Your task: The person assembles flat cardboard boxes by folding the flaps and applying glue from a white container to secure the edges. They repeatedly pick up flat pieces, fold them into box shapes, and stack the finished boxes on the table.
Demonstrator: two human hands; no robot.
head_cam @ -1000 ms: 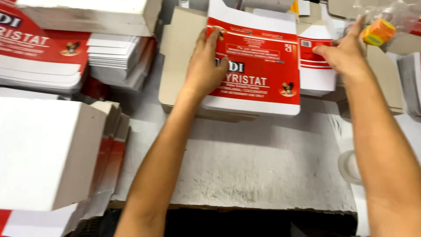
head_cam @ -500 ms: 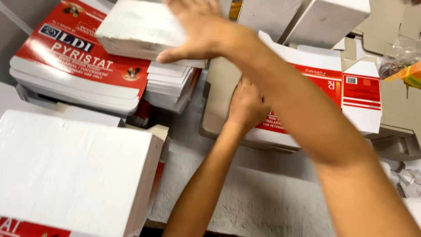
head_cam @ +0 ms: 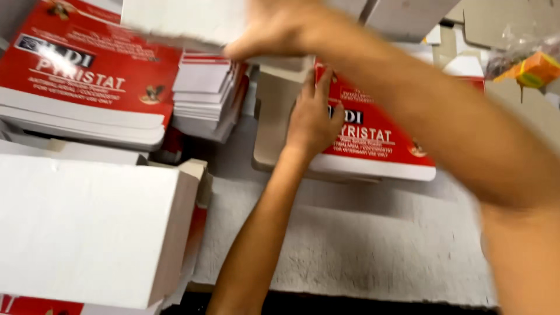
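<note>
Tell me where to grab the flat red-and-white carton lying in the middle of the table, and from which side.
Probably best taken by the white strip along the near long edge of the flat carton, coming from the near side. It lies flat, the left hand presses its left part, and the right hand with a white carton crosses above the far end.

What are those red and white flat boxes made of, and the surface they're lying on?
The flat red and white carton under the left hand looks like thin printed paperboard: slightly glossy print, pale raw edges, grey-brown inner flap. The white piece the right hand grips appears to be the same board, though blurred. The worktop seems rough, matt, whitish-grey, perhaps cement or worn paint.
</note>
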